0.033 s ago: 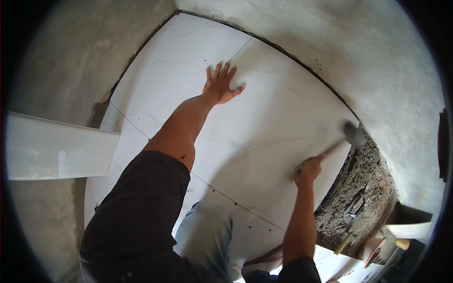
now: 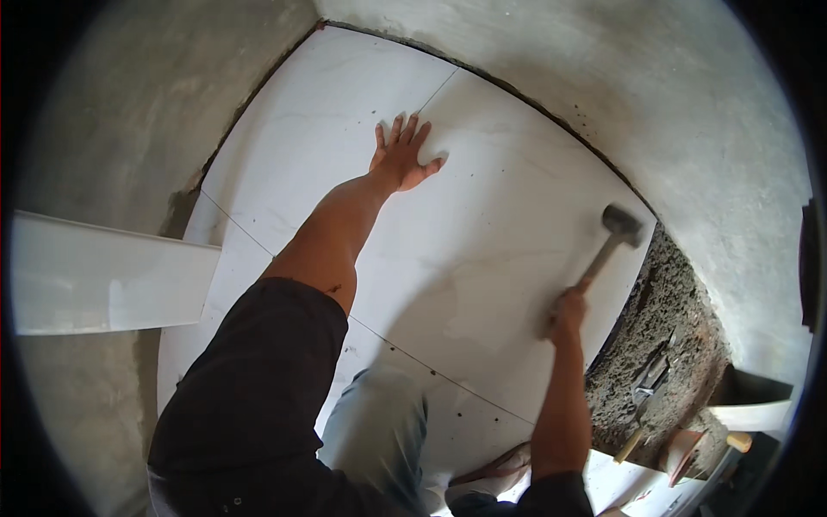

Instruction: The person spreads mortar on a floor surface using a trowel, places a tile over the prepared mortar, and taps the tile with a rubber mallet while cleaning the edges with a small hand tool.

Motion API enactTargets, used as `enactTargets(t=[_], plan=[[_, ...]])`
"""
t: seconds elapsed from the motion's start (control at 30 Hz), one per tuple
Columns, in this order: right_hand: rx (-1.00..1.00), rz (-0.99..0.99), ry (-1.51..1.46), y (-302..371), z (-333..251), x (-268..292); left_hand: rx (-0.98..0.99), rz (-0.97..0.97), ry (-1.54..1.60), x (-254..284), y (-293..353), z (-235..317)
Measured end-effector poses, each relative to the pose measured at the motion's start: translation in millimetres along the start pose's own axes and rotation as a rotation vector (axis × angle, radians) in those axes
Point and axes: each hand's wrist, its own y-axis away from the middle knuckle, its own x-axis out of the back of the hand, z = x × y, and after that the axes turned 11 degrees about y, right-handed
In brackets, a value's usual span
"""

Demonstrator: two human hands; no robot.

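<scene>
In the head view, the left hand (image 2: 401, 162) lies flat with fingers spread, grasping nothing, on the white tiles (image 2: 482, 284) near a far seam. To the right and nearer, the right hand (image 2: 567, 316) is wrapped around the handle of a hammer (image 2: 606, 252). Its dark, blurred head is over the right end of the tiles; I cannot tell whether it touches. Rough mortar (image 2: 676, 302) lies just beside, farther right, with a metal tool (image 2: 655, 376) on it.
</scene>
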Motion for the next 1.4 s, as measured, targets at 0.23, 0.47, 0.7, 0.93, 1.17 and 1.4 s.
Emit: enactTargets(t=[0.23, 0.47, 0.7, 0.93, 1.17, 1.4], plan=[[-0.155, -0.051, -0.13, -1, 5, 16, 0.017, -0.015, 0.004, -3, -1, -4], [-0.032, -0.038, 0.115, -18, 10, 24, 0.021, -0.011, -0.024, -4, 2, -7], [0.12, -0.025, 0.293, -21, -1, 25, 0.009, 0.03, 0.007, 1, -2, -11], [-0.011, -0.127, -0.079, 2, -7, 29, 0.015, -0.018, -0.003, 0, 3, -7], [-0.018, -0.147, 0.196, -1, -17, 35, 0.046, -0.045, -0.007, 3, 6, -12], [-0.078, -0.033, 0.043, 6, -4, 44, 0.03, -0.019, -0.009, -6, 2, -9]])
